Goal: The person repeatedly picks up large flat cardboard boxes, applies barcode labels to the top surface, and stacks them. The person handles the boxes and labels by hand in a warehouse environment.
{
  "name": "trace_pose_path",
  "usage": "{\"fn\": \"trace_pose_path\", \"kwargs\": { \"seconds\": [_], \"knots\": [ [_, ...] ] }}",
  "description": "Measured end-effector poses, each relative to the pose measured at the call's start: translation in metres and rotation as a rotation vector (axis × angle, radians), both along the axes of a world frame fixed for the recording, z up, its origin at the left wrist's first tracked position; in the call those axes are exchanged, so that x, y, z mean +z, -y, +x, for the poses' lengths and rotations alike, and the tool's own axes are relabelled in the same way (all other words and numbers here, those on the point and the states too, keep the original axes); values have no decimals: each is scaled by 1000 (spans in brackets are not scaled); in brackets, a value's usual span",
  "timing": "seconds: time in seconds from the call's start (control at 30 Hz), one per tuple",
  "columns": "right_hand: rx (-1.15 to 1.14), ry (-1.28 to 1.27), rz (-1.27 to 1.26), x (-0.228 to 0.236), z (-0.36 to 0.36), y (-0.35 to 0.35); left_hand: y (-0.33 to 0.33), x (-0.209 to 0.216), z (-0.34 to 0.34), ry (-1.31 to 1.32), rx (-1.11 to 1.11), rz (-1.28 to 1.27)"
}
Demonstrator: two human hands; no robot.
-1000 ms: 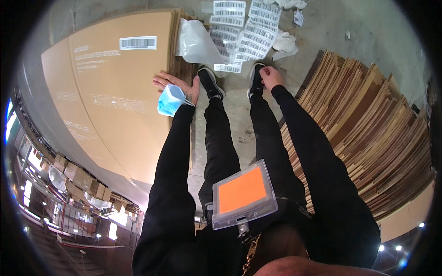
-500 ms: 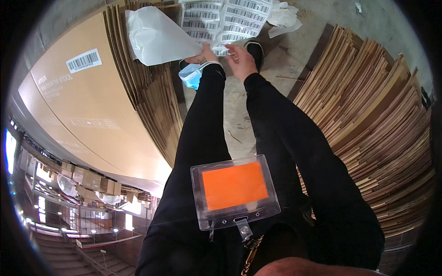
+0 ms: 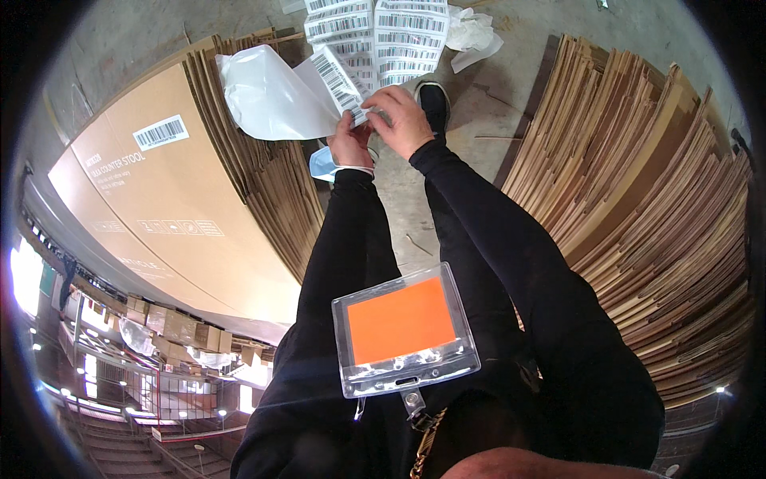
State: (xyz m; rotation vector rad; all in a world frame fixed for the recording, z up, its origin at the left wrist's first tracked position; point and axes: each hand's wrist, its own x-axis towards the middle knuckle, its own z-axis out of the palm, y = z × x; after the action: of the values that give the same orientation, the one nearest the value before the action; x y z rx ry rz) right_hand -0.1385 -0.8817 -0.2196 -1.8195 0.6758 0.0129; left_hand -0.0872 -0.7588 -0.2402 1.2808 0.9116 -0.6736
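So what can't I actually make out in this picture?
All in the head view:
- Left hand: most fingers, hidden behind the label strip and right hand.
- Label sheets: far ends, cut off by the upper edge.
- Face mask: partly hidden behind the left hand.
- Distant boxes: markings, too small.

You stand on a bare grey concrete floor (image 3: 407, 206), scuffed and marked. Ahead of your feet, sheets of barcode labels (image 3: 411, 40) lie on it side by side, with crumpled white paper (image 3: 472, 32) just to their right. Your right shoe (image 3: 432, 105) rests near their lower edge. A stack of flattened brown cartons (image 3: 259, 160) flanks you on the left, a pile of cardboard (image 3: 638, 199) on the right. Between them lies a thin strip (image 3: 416, 242).
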Motion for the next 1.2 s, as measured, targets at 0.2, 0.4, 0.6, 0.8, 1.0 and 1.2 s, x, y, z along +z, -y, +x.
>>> {"fn": "trace_pose_path", "kwargs": {
  "seconds": [0.2,0.4,0.6,0.8,1.0,1.2],
  "knots": [
    [52,33,-8,-1,-2,-5,14,27,-7,13,75,-13],
    [-5,20,70,0,-3,-6,12,37,-13,78,114,-9],
    [-24,-2,42,6,-1,-5,14,38,-11,77,39,10],
    [-8,9,48,8,1,-4,9,39,-8,43,35,31],
    [-97,-133,289,5,-1,-7,14,44,-10,100,16,95],
    [-126,-126,280,-1,3,-7,16,44,-8,99,15,103]
  ]
}}
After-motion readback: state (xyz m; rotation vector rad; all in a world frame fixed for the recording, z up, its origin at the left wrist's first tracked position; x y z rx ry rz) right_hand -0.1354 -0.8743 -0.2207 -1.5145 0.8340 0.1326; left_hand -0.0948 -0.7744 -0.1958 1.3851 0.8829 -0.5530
